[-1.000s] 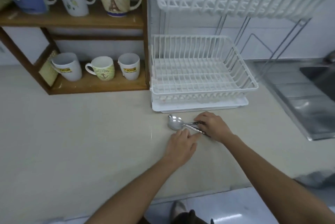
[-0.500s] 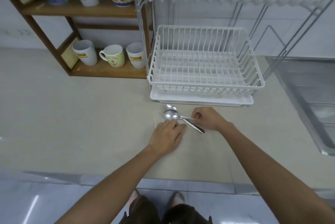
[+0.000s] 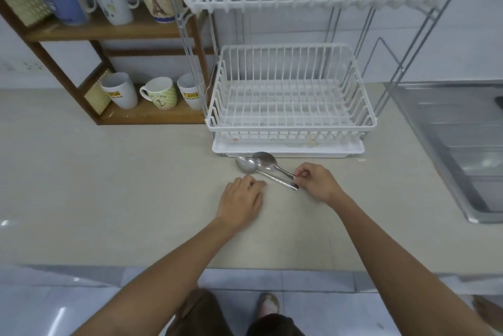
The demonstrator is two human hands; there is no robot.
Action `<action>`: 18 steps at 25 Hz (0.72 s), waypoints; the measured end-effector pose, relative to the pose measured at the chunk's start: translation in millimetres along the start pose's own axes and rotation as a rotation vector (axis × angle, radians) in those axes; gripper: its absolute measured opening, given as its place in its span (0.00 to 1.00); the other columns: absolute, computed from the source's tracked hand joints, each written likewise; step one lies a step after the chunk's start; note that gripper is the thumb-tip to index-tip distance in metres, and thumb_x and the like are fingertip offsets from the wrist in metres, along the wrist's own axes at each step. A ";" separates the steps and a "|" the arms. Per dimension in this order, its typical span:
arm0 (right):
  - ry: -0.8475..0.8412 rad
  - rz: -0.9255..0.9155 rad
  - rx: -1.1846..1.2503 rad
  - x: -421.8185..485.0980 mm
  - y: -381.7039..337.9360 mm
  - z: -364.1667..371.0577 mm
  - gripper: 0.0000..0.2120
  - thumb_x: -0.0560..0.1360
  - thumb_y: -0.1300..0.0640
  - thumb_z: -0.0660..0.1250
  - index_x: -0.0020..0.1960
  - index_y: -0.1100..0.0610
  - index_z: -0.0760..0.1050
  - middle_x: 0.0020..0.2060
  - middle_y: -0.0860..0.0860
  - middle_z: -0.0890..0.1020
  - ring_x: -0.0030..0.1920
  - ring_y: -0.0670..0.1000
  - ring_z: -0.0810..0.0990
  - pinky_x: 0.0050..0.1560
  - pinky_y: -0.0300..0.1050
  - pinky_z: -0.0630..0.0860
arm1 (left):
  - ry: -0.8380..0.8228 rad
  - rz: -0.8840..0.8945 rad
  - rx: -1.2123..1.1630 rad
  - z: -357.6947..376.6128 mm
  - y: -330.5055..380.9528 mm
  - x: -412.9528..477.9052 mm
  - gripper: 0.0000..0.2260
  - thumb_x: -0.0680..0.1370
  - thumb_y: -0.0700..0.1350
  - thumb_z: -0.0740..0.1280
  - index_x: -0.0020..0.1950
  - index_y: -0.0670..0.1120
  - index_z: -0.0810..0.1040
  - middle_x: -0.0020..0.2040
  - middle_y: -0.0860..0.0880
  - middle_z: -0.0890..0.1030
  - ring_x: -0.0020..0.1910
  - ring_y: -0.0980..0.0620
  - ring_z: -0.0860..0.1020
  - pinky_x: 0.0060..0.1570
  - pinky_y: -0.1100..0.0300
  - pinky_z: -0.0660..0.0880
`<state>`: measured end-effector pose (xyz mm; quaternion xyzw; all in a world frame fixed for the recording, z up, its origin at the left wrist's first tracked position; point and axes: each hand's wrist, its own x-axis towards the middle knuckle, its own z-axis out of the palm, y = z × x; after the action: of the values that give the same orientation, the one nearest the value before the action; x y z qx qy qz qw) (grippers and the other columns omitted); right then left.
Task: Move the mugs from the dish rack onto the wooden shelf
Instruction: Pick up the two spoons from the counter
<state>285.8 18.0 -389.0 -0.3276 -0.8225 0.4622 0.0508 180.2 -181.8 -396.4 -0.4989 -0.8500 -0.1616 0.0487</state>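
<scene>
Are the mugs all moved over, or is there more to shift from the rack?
Looks done: six mugs stand on the wooden shelf, and the dish rack shows none. The right hand pinches spoons on the counter; the left hand rests flat. Nothing visible remains.

- The right hand (image 3: 317,182) covers the handle end of the upper spoon (image 3: 265,159); whether its fingertips (image 3: 299,173) pinch it cannot be told.
- The left hand's (image 3: 241,199) palm side is hidden.
- The dish rack's (image 3: 292,128) post hides part of the rightmost lower mug (image 3: 189,94).
- The sink (image 3: 462,150) is cut off by the right edge.
</scene>
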 end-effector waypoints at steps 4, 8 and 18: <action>0.045 -0.013 0.104 0.7 4.4 -0.2 0.09 0.71 0.62 0.71 0.39 0.48 0.77 0.38 0.50 0.79 0.39 0.47 0.76 0.45 0.42 0.72 | -0.298 -0.064 0.061 1.4 16.9 23.2 0.22 0.79 0.51 0.58 0.75 0.54 0.63 0.56 0.45 0.75 0.56 0.45 0.73 0.53 0.52 0.69; 0.077 -0.047 0.181 4.1 -2.0 -1.2 0.09 0.71 0.62 0.71 0.39 0.49 0.78 0.36 0.46 0.80 0.36 0.43 0.76 0.42 0.38 0.71 | -0.350 -0.103 0.121 6.1 19.6 30.2 0.20 0.81 0.55 0.55 0.72 0.54 0.66 0.62 0.44 0.73 0.62 0.44 0.71 0.57 0.50 0.67; -0.096 -0.116 0.307 8.0 -22.6 11.6 0.09 0.72 0.64 0.71 0.40 0.51 0.79 0.32 0.47 0.79 0.30 0.41 0.73 0.34 0.32 0.69 | -0.154 -0.384 -0.038 -15.3 -34.4 2.1 0.11 0.81 0.40 0.57 0.60 0.40 0.73 0.58 0.42 0.73 0.49 0.42 0.77 0.46 0.53 0.74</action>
<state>264.0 6.1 -379.4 -0.2458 -0.7611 0.5938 0.0875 148.2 -200.5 -389.2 -0.3393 -0.9276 -0.1450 -0.0577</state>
